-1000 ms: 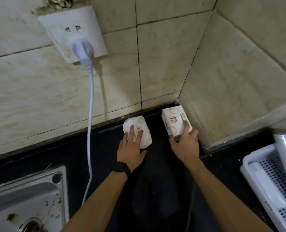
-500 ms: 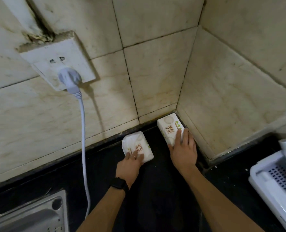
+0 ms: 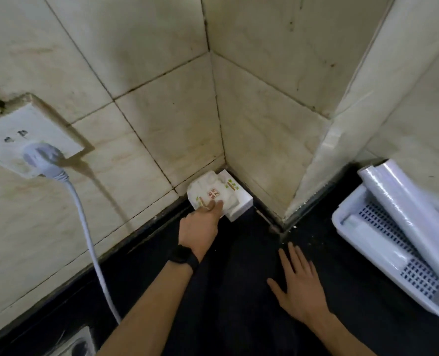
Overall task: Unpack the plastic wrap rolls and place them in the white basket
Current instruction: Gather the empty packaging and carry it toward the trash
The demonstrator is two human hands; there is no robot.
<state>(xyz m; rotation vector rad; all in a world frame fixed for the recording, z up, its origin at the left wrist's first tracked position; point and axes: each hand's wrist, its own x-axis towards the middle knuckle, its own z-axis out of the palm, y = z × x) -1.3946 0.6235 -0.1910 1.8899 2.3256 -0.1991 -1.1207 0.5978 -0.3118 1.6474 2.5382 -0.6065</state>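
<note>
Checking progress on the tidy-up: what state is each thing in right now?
Left hand: pressing the soft pack.
Right hand: open, empty, over the counter.
Soft pack: stacked on the box.
Box: in the corner.
Plastic wrap roll: across the white basket.
Plug: plugged in.

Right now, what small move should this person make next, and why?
Probably lift the left hand off the soft pack, since it already lies stacked on the white box in the corner. The right hand is empty, and plastic wrap rolls already lie in the white basket.
</note>
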